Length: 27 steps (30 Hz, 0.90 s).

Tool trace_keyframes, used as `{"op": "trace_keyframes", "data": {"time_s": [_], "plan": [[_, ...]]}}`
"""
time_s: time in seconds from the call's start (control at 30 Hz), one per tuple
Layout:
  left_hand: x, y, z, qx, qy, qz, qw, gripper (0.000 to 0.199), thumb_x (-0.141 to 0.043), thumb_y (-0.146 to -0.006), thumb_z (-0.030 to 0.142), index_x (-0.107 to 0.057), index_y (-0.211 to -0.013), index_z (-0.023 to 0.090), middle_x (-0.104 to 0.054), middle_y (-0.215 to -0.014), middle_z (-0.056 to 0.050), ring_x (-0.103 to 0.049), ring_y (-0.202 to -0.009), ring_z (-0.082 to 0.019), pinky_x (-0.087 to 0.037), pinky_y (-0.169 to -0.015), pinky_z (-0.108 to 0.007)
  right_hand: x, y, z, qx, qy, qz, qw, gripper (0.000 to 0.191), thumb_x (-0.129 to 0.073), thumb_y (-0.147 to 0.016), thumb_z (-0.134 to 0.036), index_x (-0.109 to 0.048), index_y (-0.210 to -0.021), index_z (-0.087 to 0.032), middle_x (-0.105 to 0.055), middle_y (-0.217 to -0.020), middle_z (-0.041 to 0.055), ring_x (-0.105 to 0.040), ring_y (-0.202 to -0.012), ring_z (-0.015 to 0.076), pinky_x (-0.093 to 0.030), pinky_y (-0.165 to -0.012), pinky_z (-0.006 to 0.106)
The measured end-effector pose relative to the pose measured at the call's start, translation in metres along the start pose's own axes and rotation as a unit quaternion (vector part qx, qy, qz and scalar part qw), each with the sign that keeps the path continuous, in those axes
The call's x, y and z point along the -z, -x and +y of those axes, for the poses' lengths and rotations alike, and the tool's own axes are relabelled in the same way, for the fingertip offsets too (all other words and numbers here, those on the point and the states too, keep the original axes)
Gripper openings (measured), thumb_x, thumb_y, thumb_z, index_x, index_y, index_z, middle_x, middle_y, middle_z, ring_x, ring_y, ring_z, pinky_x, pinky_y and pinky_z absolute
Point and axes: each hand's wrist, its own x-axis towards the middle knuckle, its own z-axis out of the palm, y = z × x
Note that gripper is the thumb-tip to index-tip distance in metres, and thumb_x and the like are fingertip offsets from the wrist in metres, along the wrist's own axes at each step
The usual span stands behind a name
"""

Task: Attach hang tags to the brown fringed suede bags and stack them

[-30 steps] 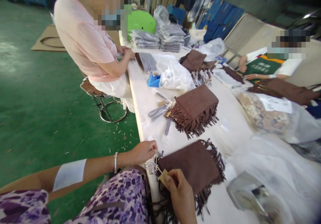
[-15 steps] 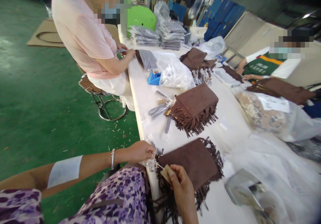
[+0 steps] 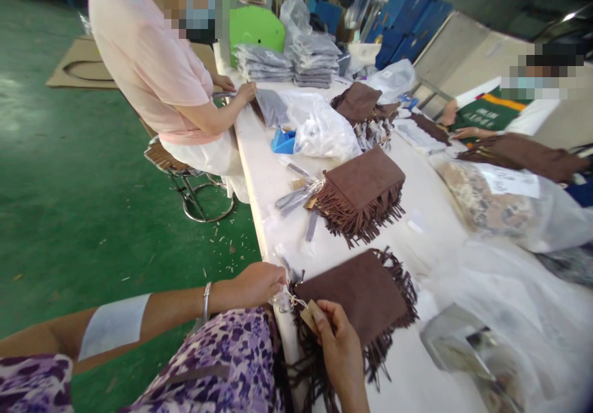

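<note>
A dark brown fringed bag point(image 3: 356, 292) lies flat by the near edge of the white table point(image 3: 417, 363), its fringe hanging toward me. My right hand point(image 3: 340, 345) pinches a small tan hang tag point(image 3: 311, 314) over the bag's left side. From the tag a white string point(image 3: 296, 300) runs to the bag's corner. There my left hand point(image 3: 257, 286) is closed in a pinch, apparently on the string; its fingertips are partly hidden. A bit of clear plastic and metal hardware sits beside those fingers.
Beyond lies a stack of brown fringed bags point(image 3: 364, 184) with tags at its left. Clear plastic bags point(image 3: 500, 320) cover the right side. A blue tape dispenser point(image 3: 283, 141) and packed grey bundles point(image 3: 315, 61) stand further off. Two co-workers, one in a pink shirt point(image 3: 152, 61), handle items.
The tag has turned slightly in my right hand, and both hands stay near the bag's corner. The view has shifted a little. The co-worker in pink has moved a hand along the table edge.
</note>
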Motion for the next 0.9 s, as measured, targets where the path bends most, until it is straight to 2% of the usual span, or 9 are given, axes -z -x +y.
{"op": "trace_keyframes", "data": {"time_s": [0.1, 0.2, 0.27, 0.37, 0.47, 0.63, 0.77, 0.83, 0.9], "plan": [[0.005, 0.003, -0.002, 0.012, -0.002, -0.004, 1.0, 0.013, -0.054, -0.082, 0.02, -0.067, -0.082, 0.019, -0.068, -0.076, -0.003, -0.06, -0.073, -0.019, -0.036, -0.063, -0.025, -0.001, 0.001, -0.002, 0.011, 0.02, 0.018, 1.0, 0.04, -0.058, -0.083, -0.052, -0.065, -0.104, -0.019, -0.073, -0.097, 0.0075, -0.069, -0.086, 0.0239, -0.053, -0.074, 0.032], [0.011, 0.002, -0.001, 0.05, 0.141, -0.068, 0.986, 0.011, -0.058, -0.08, 0.025, -0.064, -0.074, 0.017, -0.061, -0.063, 0.0, -0.056, -0.06, -0.015, -0.035, -0.056, -0.023, 0.001, 0.001, -0.001, -0.005, 0.031, 0.025, 0.999, 0.041, -0.058, -0.082, -0.054, -0.063, -0.102, -0.019, -0.074, -0.089, 0.0063, -0.07, -0.074, 0.0226, -0.053, -0.067, 0.03], [0.014, -0.001, 0.001, 0.095, 0.323, -0.153, 0.929, 0.02, -0.062, -0.079, 0.034, -0.062, -0.07, 0.016, -0.058, -0.059, 0.001, -0.05, -0.049, -0.011, -0.032, -0.048, -0.021, 0.001, 0.003, -0.003, -0.019, 0.04, 0.034, 0.998, 0.041, -0.057, -0.082, -0.055, -0.061, -0.102, -0.019, -0.073, -0.08, 0.0041, -0.067, -0.061, 0.0204, -0.051, -0.058, 0.029], [0.015, -0.004, 0.005, 0.121, 0.544, -0.216, 0.802, 0.032, -0.065, -0.078, 0.045, -0.067, -0.078, 0.012, -0.063, -0.064, -0.003, -0.043, -0.04, -0.007, -0.025, -0.04, -0.019, -0.003, 0.007, -0.015, -0.006, 0.095, 0.056, 0.994, 0.03, -0.055, -0.085, -0.049, -0.061, -0.095, -0.022, -0.07, -0.069, 0.0006, -0.061, -0.049, 0.0167, -0.045, -0.051, 0.027], [0.014, -0.003, 0.009, 0.11, 0.609, -0.22, 0.754, 0.041, -0.066, -0.077, 0.037, -0.068, -0.111, 0.013, -0.068, -0.066, -0.005, -0.044, -0.036, -0.007, -0.026, -0.036, -0.017, -0.014, 0.008, -0.034, 0.043, 0.121, 0.031, 0.991, 0.023, -0.052, -0.088, -0.043, -0.063, -0.084, -0.023, -0.069, -0.07, 0.0013, -0.06, -0.054, 0.0158, -0.043, -0.053, 0.025], [0.019, 0.004, 0.011, 0.082, 0.57, -0.271, 0.771, 0.069, -0.067, -0.074, 0.029, -0.049, -0.14, 0.021, -0.068, -0.062, -0.001, -0.047, -0.034, -0.009, -0.034, -0.036, -0.016, -0.023, -0.001, -0.054, 0.092, 0.003, -0.017, 0.996, 0.03, -0.055, -0.084, -0.044, -0.071, -0.091, -0.019, -0.069, -0.072, 0.0031, -0.061, -0.061, 0.0164, -0.044, -0.053, 0.024], [0.017, 0.012, 0.016, 0.059, 0.522, -0.262, 0.809, 0.09, -0.072, -0.071, 0.031, -0.03, -0.151, 0.026, -0.07, -0.073, 0.0, -0.053, -0.04, -0.011, -0.038, -0.04, -0.018, -0.022, -0.005, -0.058, 0.053, -0.137, -0.142, 0.979, 0.041, -0.059, -0.083, -0.051, -0.07, -0.105, -0.018, -0.069, -0.078, 0.0029, -0.059, -0.06, 0.0147, -0.043, -0.051, 0.023], [0.011, 0.015, 0.022, 0.057, 0.474, -0.224, 0.85, 0.088, -0.07, -0.07, 0.03, -0.033, -0.149, 0.025, -0.071, -0.077, -0.001, -0.056, -0.045, -0.014, -0.04, -0.042, -0.02, -0.027, -0.006, -0.051, 0.04, -0.194, -0.179, 0.964, 0.045, -0.062, -0.08, -0.056, -0.069, -0.102, -0.018, -0.068, -0.077, 0.0024, -0.058, -0.058, 0.0135, -0.041, -0.049, 0.022], [0.006, 0.017, 0.031, 0.036, 0.403, -0.158, 0.901, 0.068, -0.069, -0.067, 0.026, -0.054, -0.133, 0.025, -0.07, -0.079, 0.0, -0.058, -0.053, -0.015, -0.041, -0.046, -0.02, -0.037, -0.011, -0.036, 0.025, -0.224, -0.137, 0.965, 0.046, -0.068, -0.073, -0.062, -0.068, -0.084, -0.018, -0.064, -0.064, 0.0, -0.053, -0.05, 0.0115, -0.037, -0.045, 0.021]]}}
